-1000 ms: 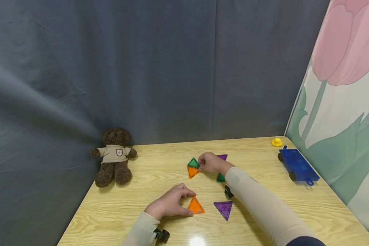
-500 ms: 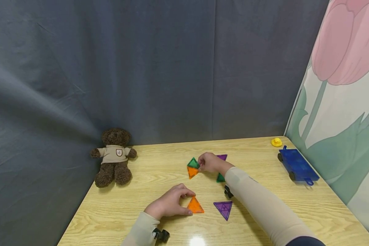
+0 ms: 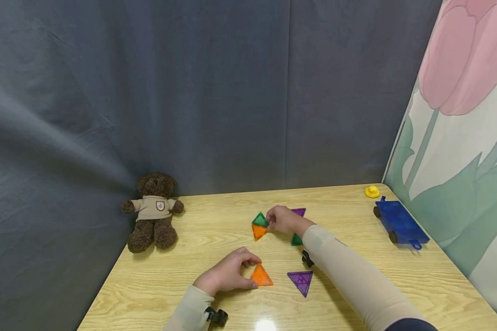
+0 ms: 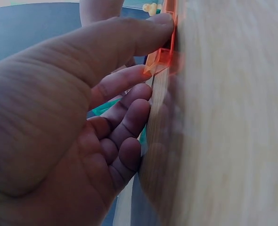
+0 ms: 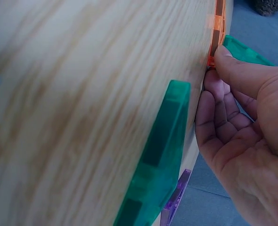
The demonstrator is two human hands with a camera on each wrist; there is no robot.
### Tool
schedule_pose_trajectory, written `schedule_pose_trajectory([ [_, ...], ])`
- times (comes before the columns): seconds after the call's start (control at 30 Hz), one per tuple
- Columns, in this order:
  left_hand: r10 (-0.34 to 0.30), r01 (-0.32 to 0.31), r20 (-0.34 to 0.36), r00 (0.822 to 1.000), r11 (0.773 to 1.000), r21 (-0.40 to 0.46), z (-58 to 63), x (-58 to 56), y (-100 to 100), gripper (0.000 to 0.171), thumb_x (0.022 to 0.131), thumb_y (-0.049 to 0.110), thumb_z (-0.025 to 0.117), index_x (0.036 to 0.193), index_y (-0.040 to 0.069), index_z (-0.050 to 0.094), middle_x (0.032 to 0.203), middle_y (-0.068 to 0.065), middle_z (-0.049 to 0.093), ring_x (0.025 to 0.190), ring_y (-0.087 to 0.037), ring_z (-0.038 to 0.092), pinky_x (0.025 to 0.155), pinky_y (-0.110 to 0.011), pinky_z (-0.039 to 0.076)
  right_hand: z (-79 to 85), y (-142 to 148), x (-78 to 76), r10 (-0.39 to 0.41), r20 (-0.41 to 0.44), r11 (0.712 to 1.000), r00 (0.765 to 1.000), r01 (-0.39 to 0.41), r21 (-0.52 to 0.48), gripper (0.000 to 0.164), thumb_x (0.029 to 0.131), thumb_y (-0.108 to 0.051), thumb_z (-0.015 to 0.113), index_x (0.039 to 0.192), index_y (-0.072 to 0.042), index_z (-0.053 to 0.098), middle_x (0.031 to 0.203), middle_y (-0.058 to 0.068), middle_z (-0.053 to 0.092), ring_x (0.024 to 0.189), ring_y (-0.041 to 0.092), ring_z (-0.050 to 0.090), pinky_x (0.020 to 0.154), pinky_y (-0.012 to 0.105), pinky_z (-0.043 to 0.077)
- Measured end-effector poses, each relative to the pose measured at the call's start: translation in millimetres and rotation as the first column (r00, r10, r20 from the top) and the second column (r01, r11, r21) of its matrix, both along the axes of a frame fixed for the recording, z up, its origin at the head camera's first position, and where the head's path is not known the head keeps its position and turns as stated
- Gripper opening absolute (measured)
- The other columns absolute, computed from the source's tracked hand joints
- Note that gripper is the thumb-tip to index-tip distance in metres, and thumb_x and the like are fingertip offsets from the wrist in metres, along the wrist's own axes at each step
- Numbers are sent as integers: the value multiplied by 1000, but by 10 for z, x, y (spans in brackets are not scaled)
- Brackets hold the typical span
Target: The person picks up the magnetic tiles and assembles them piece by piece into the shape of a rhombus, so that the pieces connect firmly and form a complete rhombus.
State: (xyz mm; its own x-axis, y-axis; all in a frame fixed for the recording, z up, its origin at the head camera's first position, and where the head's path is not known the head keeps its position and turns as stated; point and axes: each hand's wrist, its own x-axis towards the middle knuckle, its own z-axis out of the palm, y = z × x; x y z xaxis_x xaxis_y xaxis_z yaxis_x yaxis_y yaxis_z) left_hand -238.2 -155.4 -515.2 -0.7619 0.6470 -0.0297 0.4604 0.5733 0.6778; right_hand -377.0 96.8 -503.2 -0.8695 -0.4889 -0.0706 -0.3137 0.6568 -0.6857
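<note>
My left hand (image 3: 228,272) pinches an orange triangle magnetic tile (image 3: 262,276) near the front of the table, index finger at the top corner and thumb at the lower left one. In the left wrist view the thumb presses on the orange tile (image 4: 160,57). Farther back, my right hand (image 3: 282,218) pinches a green triangle tile (image 3: 260,220) at its right corner, where it meets a second orange triangle (image 3: 258,231). The green tile (image 5: 245,52) slants up off the table behind the thumb in the right wrist view, with the orange one (image 5: 217,30) beside it.
A purple triangle (image 3: 301,281) lies right of the left hand. Partly hidden by the right arm are another purple triangle (image 3: 300,211) and a green one (image 3: 297,239). A teddy bear (image 3: 155,214) sits left; a blue wheeled base (image 3: 401,222) and yellow duck (image 3: 372,191) stand right.
The front orange tile has shifted slightly left, along with the left fingers. My right hand and the green and orange pair stay where they were.
</note>
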Motion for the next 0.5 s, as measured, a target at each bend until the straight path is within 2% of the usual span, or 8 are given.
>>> schedule_pose_trajectory([
  [0.5,20,-21,31,999,999,32,14,-2,-23,52,82,25,92,128,21,67,116,8,59,105,-10,56,96,-29,49,9,9,4,-1,-2,1000,1000,1,12,19,90,-7,84,84,-10,66,77,-1,61,74,14,55,73,31,47],
])
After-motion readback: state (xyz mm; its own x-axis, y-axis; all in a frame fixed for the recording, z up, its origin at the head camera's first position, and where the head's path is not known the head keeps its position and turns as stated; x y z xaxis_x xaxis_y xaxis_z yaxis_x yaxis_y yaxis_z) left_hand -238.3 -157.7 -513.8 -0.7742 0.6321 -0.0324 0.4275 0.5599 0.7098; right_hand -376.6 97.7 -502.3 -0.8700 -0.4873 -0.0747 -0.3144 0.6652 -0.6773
